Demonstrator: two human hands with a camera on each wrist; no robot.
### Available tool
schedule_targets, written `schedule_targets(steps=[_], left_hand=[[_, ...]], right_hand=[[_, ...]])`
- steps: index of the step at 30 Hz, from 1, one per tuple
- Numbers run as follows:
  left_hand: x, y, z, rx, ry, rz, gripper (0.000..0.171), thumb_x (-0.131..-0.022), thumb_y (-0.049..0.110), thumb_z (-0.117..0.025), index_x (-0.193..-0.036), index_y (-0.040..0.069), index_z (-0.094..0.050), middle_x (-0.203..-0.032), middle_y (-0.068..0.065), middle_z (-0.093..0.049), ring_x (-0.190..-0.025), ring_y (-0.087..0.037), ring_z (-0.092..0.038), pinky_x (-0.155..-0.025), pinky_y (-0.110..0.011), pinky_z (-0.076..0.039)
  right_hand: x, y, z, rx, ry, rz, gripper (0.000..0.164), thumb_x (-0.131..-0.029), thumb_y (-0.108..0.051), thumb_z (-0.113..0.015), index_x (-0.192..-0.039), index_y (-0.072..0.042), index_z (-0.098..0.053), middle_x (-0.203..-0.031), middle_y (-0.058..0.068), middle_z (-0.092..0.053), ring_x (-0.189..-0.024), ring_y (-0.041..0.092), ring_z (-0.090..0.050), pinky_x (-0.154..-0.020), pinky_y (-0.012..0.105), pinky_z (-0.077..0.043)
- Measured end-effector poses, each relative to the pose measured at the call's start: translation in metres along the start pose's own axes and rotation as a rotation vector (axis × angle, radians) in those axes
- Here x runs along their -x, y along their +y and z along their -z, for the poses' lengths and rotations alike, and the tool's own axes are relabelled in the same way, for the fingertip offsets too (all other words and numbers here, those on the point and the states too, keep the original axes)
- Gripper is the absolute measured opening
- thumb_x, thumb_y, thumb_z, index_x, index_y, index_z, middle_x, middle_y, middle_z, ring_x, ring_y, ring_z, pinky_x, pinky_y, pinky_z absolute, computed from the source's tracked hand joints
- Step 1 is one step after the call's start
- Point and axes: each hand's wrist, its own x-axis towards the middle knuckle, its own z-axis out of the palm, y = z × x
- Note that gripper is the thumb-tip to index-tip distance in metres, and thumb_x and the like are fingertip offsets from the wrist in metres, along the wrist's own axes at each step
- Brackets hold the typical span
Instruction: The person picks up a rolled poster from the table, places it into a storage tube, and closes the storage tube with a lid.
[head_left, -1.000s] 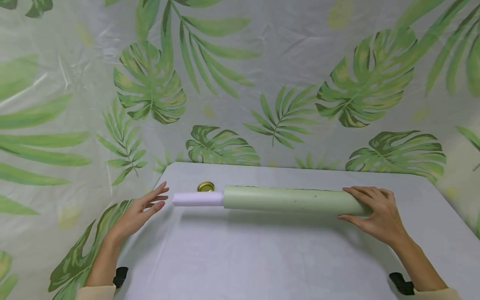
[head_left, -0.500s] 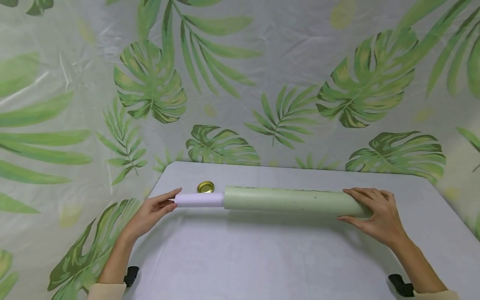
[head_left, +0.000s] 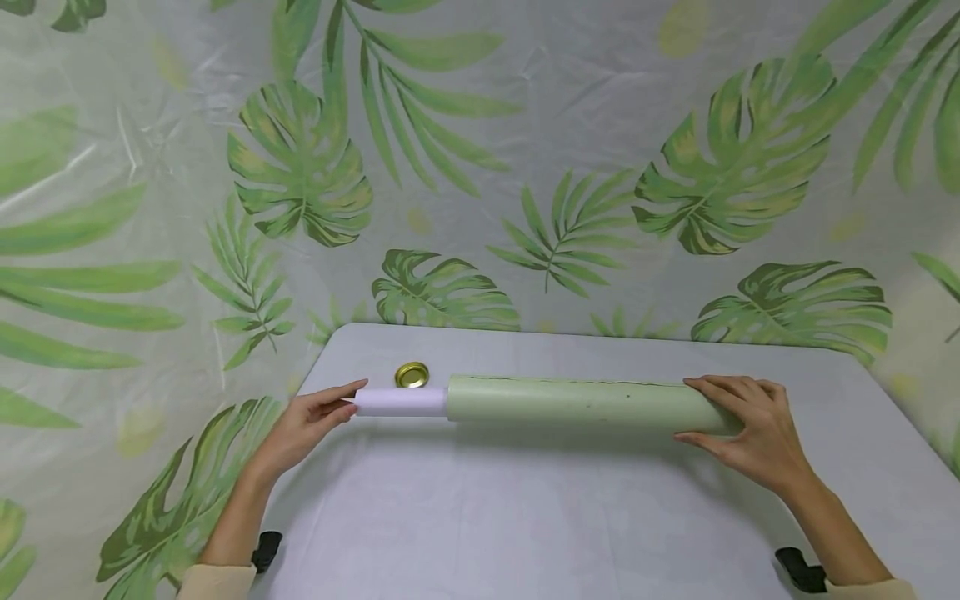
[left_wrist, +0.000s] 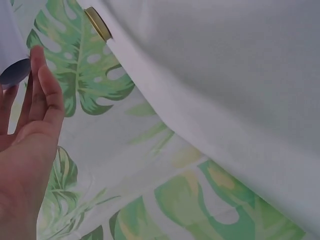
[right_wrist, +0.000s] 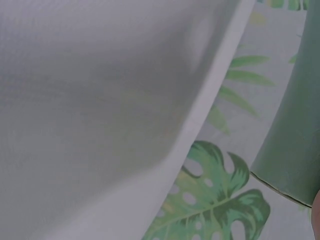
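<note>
My right hand (head_left: 750,421) grips the right end of a pale green cardboard tube (head_left: 570,402), thumb on the near side and fingers over the top. The tube is level, held above the white table, with a shadow under it. A white roll (head_left: 401,402), seemingly of paper, sticks out of the tube's left end. My left hand (head_left: 307,425) pinches the roll's outer end with its fingertips. In the left wrist view, the left hand (left_wrist: 30,130) has its fingertips at the rim of the hollow white roll (left_wrist: 11,40). In the right wrist view, the green tube (right_wrist: 292,135) shows its right end.
A round gold-coloured cap (head_left: 412,374) lies on the white table (head_left: 525,517), behind the roll. Behind the table hangs a leaf-patterned sheet (head_left: 450,125). A black strap (head_left: 266,552) is at the left wrist, another black strap (head_left: 801,570) at the right.
My left hand has moved right and met the white roll's end. The roll has slid slightly further into the green tube. My right hand has stayed almost still.
</note>
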Motion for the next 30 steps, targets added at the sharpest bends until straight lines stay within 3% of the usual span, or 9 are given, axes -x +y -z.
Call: schedule_targets(steps=[9, 14, 18, 30], left_hand=[[-0.006, 0.007, -0.011, -0.013, -0.007, 0.016, 0.046, -0.105, 0.018, -0.063, -0.148, 0.006, -0.057, -0.151, -0.025, -0.055, -0.115, 0.007, -0.064, -0.094, -0.014, -0.053], [-0.011, 0.010, -0.019, -0.046, -0.009, 0.002, 0.044, -0.103, 0.020, -0.065, -0.146, 0.011, -0.060, -0.148, -0.019, -0.060, -0.118, -0.003, -0.067, -0.093, -0.017, -0.055], [-0.013, 0.013, -0.026, -0.055, -0.016, -0.010, 0.045, -0.102, 0.019, -0.067, -0.145, 0.008, -0.060, -0.146, -0.018, -0.062, -0.118, -0.014, -0.070, -0.092, -0.019, -0.057], [-0.021, 0.020, -0.044, -0.115, -0.003, -0.049, 0.042, -0.099, 0.018, -0.071, -0.138, 0.005, -0.066, -0.134, -0.017, -0.069, -0.111, -0.023, -0.073, -0.087, -0.022, -0.058]], right_hand=[[-0.003, -0.006, -0.003, -0.007, -0.008, -0.007, 0.084, -0.079, -0.085, -0.063, -0.124, -0.015, -0.077, -0.112, 0.015, -0.074, -0.103, 0.033, -0.059, -0.094, 0.057, -0.031], [-0.005, -0.009, -0.005, -0.010, -0.006, -0.006, 0.084, -0.079, -0.085, -0.063, -0.125, -0.015, -0.076, -0.112, 0.016, -0.074, -0.103, 0.034, -0.060, -0.094, 0.059, -0.032], [-0.005, -0.011, -0.008, -0.016, -0.005, -0.001, 0.083, -0.078, -0.084, -0.065, -0.124, -0.016, -0.077, -0.112, 0.015, -0.074, -0.102, 0.034, -0.060, -0.094, 0.058, -0.032], [-0.006, -0.018, -0.016, -0.002, -0.016, 0.013, 0.084, -0.081, -0.084, -0.061, -0.124, -0.014, -0.076, -0.111, 0.016, -0.074, -0.103, 0.034, -0.061, -0.094, 0.058, -0.032]])
